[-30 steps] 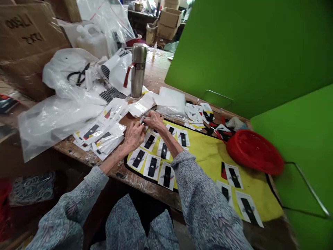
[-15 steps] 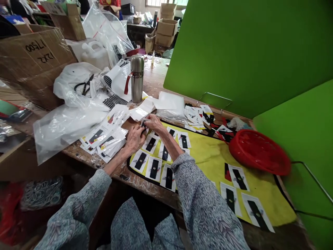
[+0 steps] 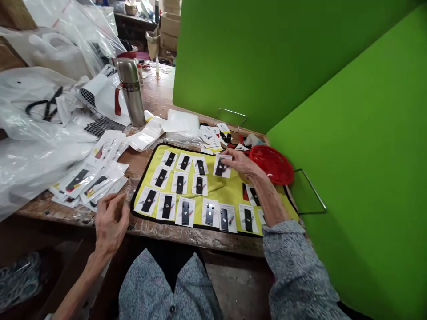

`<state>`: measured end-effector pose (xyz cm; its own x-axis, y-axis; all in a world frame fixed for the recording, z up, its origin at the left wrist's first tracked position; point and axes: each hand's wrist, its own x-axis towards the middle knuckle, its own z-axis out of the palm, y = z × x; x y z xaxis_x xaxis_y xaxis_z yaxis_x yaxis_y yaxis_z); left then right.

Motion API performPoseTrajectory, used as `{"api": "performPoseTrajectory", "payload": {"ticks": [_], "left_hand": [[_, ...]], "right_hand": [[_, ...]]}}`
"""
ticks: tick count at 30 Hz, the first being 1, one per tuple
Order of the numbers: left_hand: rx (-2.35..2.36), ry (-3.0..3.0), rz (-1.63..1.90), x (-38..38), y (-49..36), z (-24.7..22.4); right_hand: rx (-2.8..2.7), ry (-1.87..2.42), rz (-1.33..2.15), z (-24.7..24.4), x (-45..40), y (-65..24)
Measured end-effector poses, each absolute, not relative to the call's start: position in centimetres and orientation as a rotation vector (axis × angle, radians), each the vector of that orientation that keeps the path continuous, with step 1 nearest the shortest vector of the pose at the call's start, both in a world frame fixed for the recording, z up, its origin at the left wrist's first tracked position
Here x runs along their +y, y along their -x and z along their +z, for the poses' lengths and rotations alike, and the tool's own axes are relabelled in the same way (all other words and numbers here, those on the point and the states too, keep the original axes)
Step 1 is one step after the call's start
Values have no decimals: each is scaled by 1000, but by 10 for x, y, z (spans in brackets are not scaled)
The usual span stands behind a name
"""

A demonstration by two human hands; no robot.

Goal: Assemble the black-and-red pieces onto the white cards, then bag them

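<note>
My right hand [image 3: 243, 163] pinches the right edge of a white printed card [image 3: 219, 171] with a black strip on it, over the back of the yellow mat [image 3: 213, 189]. Several similar cards lie in rows on the mat, among them a card [image 3: 180, 182] in the middle row. Off the mat's left front corner, my left hand [image 3: 111, 222] hovers at the table edge with loosely bent fingers apart and nothing visible in them. Close to it lies a pile of bagged cards [image 3: 96, 175].
A steel flask [image 3: 131, 93] with a red strap stands behind the bagged pile. Plastic bags [image 3: 36, 146] cover the left side. A red basin [image 3: 271, 164] sits at the mat's right end, below green panels [image 3: 300, 66]. Loose cards [image 3: 210, 135] lie along the back.
The view has turned right. My hands, together at the mat's left back corner before, are now apart: the right went rightward with a card, the left came back toward the table edge.
</note>
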<state>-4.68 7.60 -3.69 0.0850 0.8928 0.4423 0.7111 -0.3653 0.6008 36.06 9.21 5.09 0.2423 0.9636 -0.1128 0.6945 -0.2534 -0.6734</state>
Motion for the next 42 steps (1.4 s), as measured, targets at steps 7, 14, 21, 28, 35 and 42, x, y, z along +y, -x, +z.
{"api": "performPoseTrajectory", "payload": {"ticks": [7, 14, 21, 28, 35, 42], "left_hand": [[1722, -2166, 1319, 72, 41, -43], [1689, -2222, 1317, 73, 43, -50], [1707, -2225, 1272, 74, 42, -48], [1678, -2289, 1289, 75, 43, -50], [1706, -2268, 1278, 75, 44, -54], [1691, -2132, 1389, 66, 37, -35]], "right_hand": [[-1423, 2242, 360, 20, 74, -359], [-1371, 2483, 166, 21, -30, -389], [-1098, 2609, 165, -19, -52, -402], [-892, 2495, 338, -26, -51, -421], [-798, 2247, 510, -15, -51, -415], [-746, 1948, 746, 11, -57, -397]]}}
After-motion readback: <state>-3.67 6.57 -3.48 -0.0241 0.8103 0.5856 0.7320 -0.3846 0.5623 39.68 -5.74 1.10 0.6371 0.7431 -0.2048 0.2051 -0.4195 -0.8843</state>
